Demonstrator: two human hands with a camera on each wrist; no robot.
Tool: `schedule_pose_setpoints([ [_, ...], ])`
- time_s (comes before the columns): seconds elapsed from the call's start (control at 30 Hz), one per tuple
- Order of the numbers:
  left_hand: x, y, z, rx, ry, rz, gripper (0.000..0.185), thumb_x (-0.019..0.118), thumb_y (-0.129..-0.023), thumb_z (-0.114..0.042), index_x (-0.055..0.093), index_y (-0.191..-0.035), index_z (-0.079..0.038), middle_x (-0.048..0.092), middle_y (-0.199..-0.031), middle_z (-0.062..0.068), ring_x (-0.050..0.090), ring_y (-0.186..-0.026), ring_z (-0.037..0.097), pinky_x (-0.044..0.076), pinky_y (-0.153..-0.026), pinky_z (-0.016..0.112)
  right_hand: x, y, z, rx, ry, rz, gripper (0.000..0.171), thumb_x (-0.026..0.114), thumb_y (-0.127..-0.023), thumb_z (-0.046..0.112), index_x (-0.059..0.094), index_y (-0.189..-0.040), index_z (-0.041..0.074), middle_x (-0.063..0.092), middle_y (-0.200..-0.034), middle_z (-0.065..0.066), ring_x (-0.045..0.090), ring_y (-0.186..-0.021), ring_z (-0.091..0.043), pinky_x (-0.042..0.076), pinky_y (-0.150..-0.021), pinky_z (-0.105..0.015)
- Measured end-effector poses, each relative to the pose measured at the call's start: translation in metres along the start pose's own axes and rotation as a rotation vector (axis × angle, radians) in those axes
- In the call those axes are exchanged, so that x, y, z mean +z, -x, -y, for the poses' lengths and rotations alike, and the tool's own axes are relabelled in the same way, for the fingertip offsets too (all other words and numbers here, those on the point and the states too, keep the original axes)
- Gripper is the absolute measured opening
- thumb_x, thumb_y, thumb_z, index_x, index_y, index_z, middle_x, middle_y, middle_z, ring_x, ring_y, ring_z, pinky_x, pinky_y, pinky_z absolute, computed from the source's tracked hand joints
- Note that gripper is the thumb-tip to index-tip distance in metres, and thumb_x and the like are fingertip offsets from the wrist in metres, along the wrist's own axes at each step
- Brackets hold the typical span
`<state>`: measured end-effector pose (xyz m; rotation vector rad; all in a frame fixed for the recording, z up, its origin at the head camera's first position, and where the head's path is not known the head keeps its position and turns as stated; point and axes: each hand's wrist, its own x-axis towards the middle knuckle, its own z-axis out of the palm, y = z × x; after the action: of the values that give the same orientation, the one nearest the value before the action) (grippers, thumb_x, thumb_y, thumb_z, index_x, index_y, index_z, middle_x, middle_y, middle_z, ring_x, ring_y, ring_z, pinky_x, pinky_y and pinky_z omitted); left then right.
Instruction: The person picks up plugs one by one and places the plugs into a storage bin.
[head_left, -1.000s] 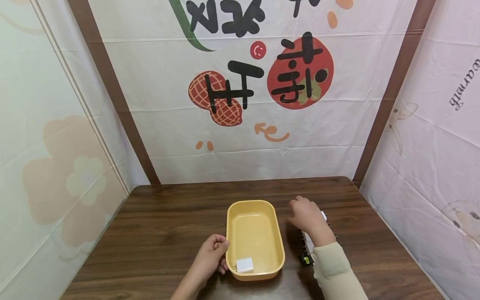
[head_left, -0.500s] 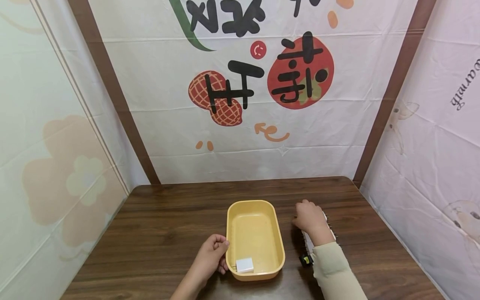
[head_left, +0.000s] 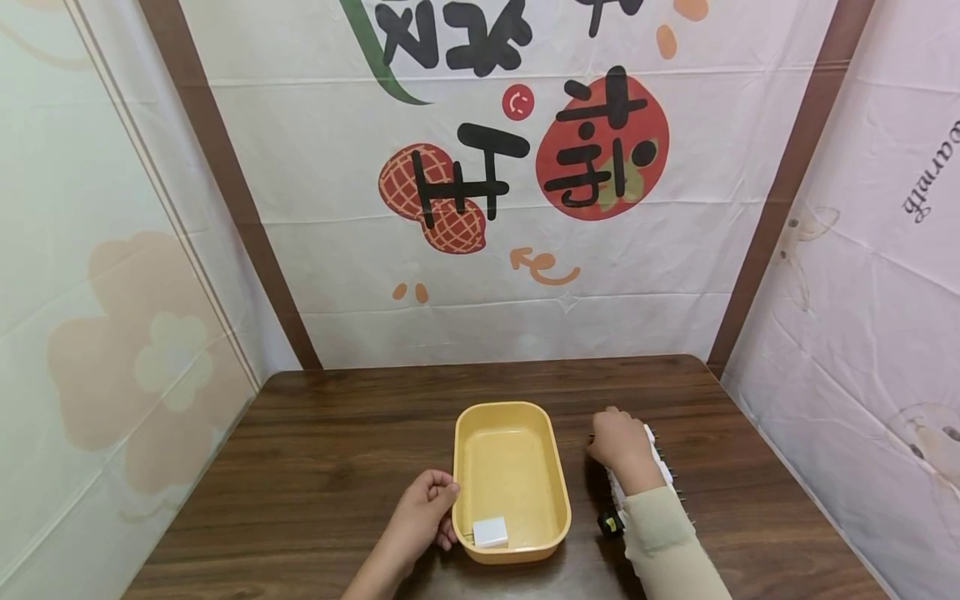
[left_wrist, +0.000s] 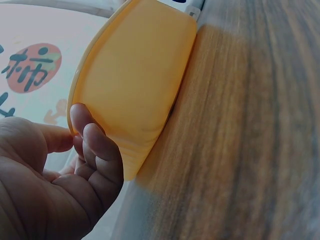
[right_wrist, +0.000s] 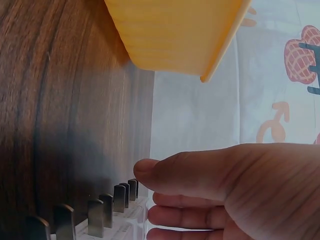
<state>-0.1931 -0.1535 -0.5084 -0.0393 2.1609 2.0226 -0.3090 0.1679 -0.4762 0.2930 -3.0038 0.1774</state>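
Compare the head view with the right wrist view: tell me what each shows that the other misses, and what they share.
Only the head view shows the left hand at the yellow tray's near left rim, the small white block inside it, and the printed backdrop in full. Only the right wrist view shows the row of dark metal prongs close up, beside the thumb. Both show the right hand on the white pronged piece, the tray and the wooden table.

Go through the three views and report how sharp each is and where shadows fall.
Head view: sharp and evenly lit, wide-angle bending at the edges. Left wrist view: left hand and yellow tray soft, dark corners. Right wrist view: right hand near and blurred, shadow on the wooden table.
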Motion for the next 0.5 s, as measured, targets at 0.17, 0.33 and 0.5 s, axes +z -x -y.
schedule_pose_setpoints([
  [0.17, 0.0000, 0.0012, -0.0007, -0.002, -0.002, 0.005, 0.032, 0.054, -0.107, -0.021, 0.047, -0.124, 0.006, 0.059, -0.078, 0.009, 0.057, -0.053, 0.015, 0.050, -0.046, 0.027, 0.0012, 0.0010, 0.0020, 0.016, 0.000, -0.011, 0.015, 0.078, -0.079, 0.015, 0.075, -0.088, 0.004, 0.064, -0.093, -0.018, 0.065, -0.081, -0.039, 0.056, -0.072, -0.057],
  [0.33, -0.0020, 0.0027, -0.0028, -0.003, 0.001, 0.014, 0.031, 0.054, -0.107, -0.019, 0.047, -0.123, 0.007, 0.060, -0.078, 0.010, 0.057, -0.053, 0.014, 0.051, -0.047, 0.026, 0.0045, 0.0007, 0.0041, 0.029, 0.014, -0.047, 0.017, 0.077, -0.078, 0.012, 0.076, -0.091, 0.002, 0.063, -0.091, -0.020, 0.065, -0.081, -0.041, 0.056, -0.069, -0.057],
  [0.5, -0.0024, 0.0023, -0.0027, -0.002, 0.003, 0.016, 0.030, 0.054, -0.107, -0.018, 0.047, -0.122, 0.006, 0.059, -0.077, 0.010, 0.057, -0.052, 0.013, 0.051, -0.046, 0.025, 0.0081, 0.0005, 0.0062, 0.029, 0.030, -0.080, 0.013, 0.073, -0.080, 0.007, 0.075, -0.092, 0.001, 0.062, -0.089, -0.020, 0.064, -0.083, -0.041, 0.056, -0.070, -0.057],
])
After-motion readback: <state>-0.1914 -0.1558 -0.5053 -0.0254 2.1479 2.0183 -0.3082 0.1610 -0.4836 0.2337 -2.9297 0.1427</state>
